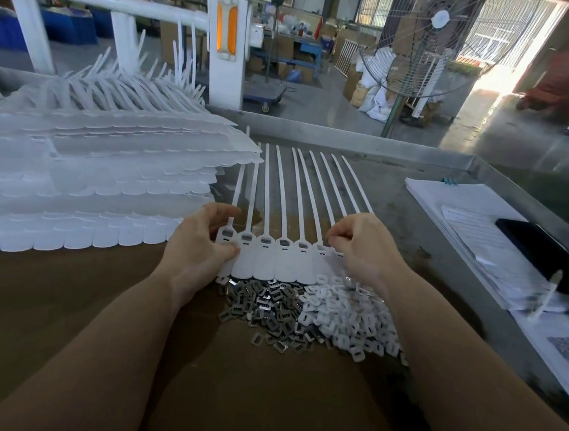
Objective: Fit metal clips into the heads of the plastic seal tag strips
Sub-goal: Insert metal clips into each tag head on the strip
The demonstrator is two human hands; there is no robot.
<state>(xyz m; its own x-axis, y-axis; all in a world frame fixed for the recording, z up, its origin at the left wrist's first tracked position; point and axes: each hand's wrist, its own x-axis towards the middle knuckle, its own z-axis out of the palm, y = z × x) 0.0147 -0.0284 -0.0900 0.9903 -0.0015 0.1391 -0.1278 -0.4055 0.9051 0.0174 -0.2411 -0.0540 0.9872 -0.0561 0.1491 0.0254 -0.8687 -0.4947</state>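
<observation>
**Hands at a row of seal tags on the metal bench**

Across the left part of the metal tabletop [398,191] lay a tall stack of white seal tag sheets [90,177], tails pointing toward the far edge. Along the right edge sat a pile of printed papers [466,210] with a dark phone [541,251] on top.

At the middle of the tabletop, on brown cardboard [62,299], lay a joined row of seal tag strips [273,252], tails fanned toward the far edge. At least 5 heads showed a grey metal clip seated in the window. Just nearer than the row spread a heap of metal clips [261,306], touching a heap of small white plastic caps [346,320] on its right.

The left hand [198,242] gripped the row's left end, thumb on top and fingers curled at the first head. The right hand [359,246] was curled over the row's right end, fingertips pinched at a head; whether a clip was between them could not be told.
</observation>
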